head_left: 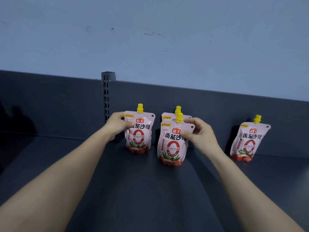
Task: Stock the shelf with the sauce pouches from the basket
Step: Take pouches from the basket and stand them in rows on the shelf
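These spouted tomato sauce pouches look soft-walled, light and slick, so they may slump or topple. The stiffer top seam beside the yellow cap seems the best place to hold them. The left hand (117, 124) grips the upper left edge of the left pouch (138, 136), standing centre-left on the shelf (133, 190). The right hand (199, 133) pinches the top right corner of the front centre pouch (173, 146). That pouch stands just before a rear pouch (168, 118) and could knock it over. A fourth pouch (249, 143) stands well apart at right. The basket is out of view. A slotted upright (107, 94) rises behind the left hand.

Dark grey shelf (133, 190), four upright pink sauce pouches (172, 146)
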{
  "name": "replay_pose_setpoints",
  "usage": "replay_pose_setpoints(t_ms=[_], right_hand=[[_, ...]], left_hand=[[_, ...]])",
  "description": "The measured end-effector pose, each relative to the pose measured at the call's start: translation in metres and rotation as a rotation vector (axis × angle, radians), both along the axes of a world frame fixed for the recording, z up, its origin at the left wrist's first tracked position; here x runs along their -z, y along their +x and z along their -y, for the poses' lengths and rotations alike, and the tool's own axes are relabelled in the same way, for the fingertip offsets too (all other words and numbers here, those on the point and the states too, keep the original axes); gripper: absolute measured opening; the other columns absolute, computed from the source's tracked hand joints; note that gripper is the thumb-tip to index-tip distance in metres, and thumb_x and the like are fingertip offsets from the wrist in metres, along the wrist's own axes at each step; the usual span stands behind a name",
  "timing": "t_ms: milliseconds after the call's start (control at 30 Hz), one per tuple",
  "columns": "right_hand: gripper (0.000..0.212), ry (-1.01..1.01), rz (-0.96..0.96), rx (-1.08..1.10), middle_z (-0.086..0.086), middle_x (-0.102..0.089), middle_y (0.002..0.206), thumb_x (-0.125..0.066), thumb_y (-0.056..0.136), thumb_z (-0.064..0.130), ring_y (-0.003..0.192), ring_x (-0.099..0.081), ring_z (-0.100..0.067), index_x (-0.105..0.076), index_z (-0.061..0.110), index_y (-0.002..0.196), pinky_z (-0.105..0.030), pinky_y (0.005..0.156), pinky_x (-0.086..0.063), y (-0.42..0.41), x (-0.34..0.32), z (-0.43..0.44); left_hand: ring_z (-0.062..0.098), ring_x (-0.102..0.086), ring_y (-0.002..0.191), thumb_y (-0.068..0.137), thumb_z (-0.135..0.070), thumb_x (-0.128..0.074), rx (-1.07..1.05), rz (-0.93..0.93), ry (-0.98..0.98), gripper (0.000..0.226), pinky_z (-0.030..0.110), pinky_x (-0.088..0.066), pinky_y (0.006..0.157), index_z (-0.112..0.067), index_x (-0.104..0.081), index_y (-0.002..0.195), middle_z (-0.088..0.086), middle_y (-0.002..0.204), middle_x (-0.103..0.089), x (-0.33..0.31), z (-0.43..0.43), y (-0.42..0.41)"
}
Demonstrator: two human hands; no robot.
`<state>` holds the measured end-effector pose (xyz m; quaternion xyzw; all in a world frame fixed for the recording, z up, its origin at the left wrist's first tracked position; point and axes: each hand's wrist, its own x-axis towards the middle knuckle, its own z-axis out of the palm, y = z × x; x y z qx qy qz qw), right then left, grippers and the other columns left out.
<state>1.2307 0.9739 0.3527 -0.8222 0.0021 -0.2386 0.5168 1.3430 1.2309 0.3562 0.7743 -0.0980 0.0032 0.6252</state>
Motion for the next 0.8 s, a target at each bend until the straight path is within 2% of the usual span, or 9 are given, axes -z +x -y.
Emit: replay_pose_setpoints(t_ms=[133,200,300,400,500,567,700,800], right_hand=[[0.052,-0.343,0.213,0.187,0.010,-0.057,0.115,-0.078,0.077,0.026,0.106,-0.052,-0.007,-0.057,0.022,0.125,-0.021,0.083,-0.040,-0.007,-0.010,-0.009],[0.055,-0.480,0.310,0.246,0.003,-0.055,0.125,-0.075,0.079,0.031,0.116,-0.048,-0.014,-0.054,0.020,0.129,-0.029,0.091,-0.041,-0.011,-0.019,-0.020],[0.051,-0.607,0.408,0.239,-0.002,-0.053,0.132,-0.069,0.082,0.030,0.122,-0.047,-0.021,-0.055,0.019,0.130,-0.038,0.098,-0.040,-0.016,-0.029,-0.043],[0.053,-0.708,0.388,0.152,-0.002,-0.052,0.138,-0.068,0.084,0.029,0.129,-0.043,-0.022,-0.053,0.018,0.133,-0.036,0.102,-0.034,-0.018,-0.032,-0.069],[0.054,-0.757,0.362,0.022,-0.004,-0.052,0.139,-0.068,0.083,0.030,0.129,-0.045,-0.025,-0.054,0.016,0.133,-0.041,0.103,-0.036,-0.019,-0.028,-0.097],[0.054,-0.813,0.321,-0.059,-0.002,-0.051,0.139,-0.067,0.083,0.033,0.129,-0.044,-0.026,-0.053,0.018,0.133,-0.041,0.102,-0.037,-0.021,-0.022,-0.116],[0.057,-0.887,0.221,-0.237,0.002,-0.045,0.144,-0.063,0.087,0.039,0.136,-0.035,-0.022,-0.045,0.021,0.139,-0.038,0.108,-0.027,-0.028,-0.009,-0.159],[0.059,-0.936,0.200,-0.360,0.001,-0.044,0.145,-0.061,0.088,0.042,0.136,-0.035,-0.023,-0.042,0.022,0.141,-0.040,0.108,-0.029,-0.040,0.001,-0.195]], left_hand=[[0.018,-0.063,0.095,0.081,-0.006,-0.072,-0.078,0.156,0.182,0.030,0.026,-0.049,0.075,-0.014,-0.064,0.109,-0.002,0.097,-0.067,-0.007,-0.004,-0.004],[0.017,-0.059,0.104,0.081,-0.011,-0.073,-0.139,0.253,0.355,0.044,0.030,-0.048,0.084,-0.017,-0.059,0.121,-0.002,0.111,-0.064,-0.012,-0.007,-0.007],[0.023,-0.053,0.118,0.081,-0.019,-0.072,-0.190,0.396,0.597,0.056,0.040,-0.046,0.098,-0.020,-0.052,0.133,0.003,0.126,-0.058,-0.019,-0.015,-0.017],[0.026,-0.044,0.128,0.086,-0.027,-0.067,-0.244,0.499,0.926,0.060,0.045,-0.040,0.104,-0.019,-0.043,0.140,0.005,0.137,-0.051,-0.026,-0.028,-0.038],[0.026,-0.041,0.131,0.088,-0.030,-0.063,-0.301,0.549,1.173,0.057,0.044,-0.035,0.103,-0.018,-0.042,0.141,0.004,0.139,-0.049,-0.029,-0.049,-0.064],[0.026,-0.041,0.130,0.087,-0.032,-0.062,-0.332,0.566,1.276,0.053,0.042,-0.035,0.102,-0.017,-0.047,0.136,0.003,0.138,-0.050,-0.027,-0.067,-0.083],[0.022,-0.043,0.130,0.086,-0.036,-0.062,-0.422,0.544,1.448,0.049,0.040,-0.037,0.100,-0.018,-0.051,0.130,-0.001,0.138,-0.051,-0.020,-0.108,-0.127],[0.022,-0.044,0.129,0.085,-0.036,-0.062,-0.488,0.495,1.521,0.049,0.040,-0.038,0.098,-0.017,-0.051,0.128,0.000,0.136,-0.053,-0.012,-0.143,-0.167]])
